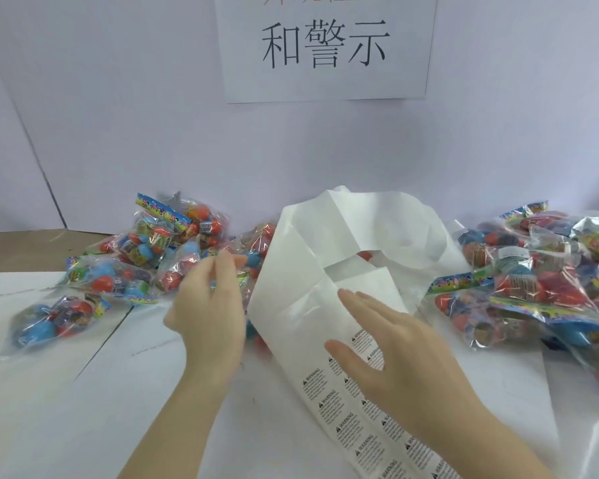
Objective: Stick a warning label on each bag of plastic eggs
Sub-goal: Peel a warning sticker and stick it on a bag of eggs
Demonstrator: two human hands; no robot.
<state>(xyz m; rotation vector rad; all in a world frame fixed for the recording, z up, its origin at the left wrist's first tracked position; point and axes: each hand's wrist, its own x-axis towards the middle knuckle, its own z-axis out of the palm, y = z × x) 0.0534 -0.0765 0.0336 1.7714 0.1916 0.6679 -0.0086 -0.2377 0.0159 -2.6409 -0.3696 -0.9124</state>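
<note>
Two heaps of egg bags [146, 250] beside label sheet [353, 402].

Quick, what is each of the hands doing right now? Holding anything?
Left hand: open, fingers relaxed over the bags of eggs, holding nothing.
Right hand: open, fingers straight over the label sheet, gripping nothing.

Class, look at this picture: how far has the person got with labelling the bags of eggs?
Done: the long white sheet of printed warning labels has a bare upper part, so some labels seem used. In hand: the right hand lies open over the sheet, while the left hand reaches towards the left pile of clear bags of coloured plastic eggs. Left: I cannot tell which pile, left or right, is labelled.
</note>
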